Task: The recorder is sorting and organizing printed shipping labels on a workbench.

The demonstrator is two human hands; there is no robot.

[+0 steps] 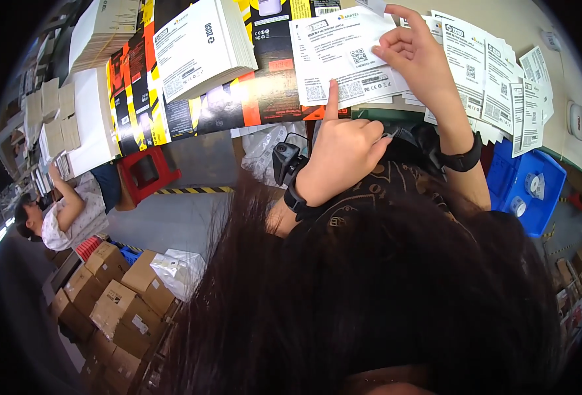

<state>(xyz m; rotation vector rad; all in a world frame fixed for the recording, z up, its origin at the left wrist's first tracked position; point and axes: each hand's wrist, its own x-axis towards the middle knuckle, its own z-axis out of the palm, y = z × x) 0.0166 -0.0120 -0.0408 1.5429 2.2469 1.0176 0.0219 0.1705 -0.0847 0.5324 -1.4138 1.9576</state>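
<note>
A printed white sheet (335,49) lies on top of other sheets in front of me. My left hand (347,155) presses its stretched index finger onto the sheet's lower edge. Its other fingers are curled, and a small grey pointed thing (390,134) shows by the thumb; what it is I cannot make out. Above the sheet's right side is my right hand (424,62), index finger stretched, thumb and other fingers bent together. A small whitish label (372,5) touches that index fingertip, partly cut off by the upper edge.
A thick stack of printed sheets (202,49) stands to the left on black, orange and yellow printed packaging (264,99). Fanned sheets (485,72) spread to the right. A blue bin (534,191) holds white rolls. At far left, another person (67,210) works near cardboard boxes (116,306).
</note>
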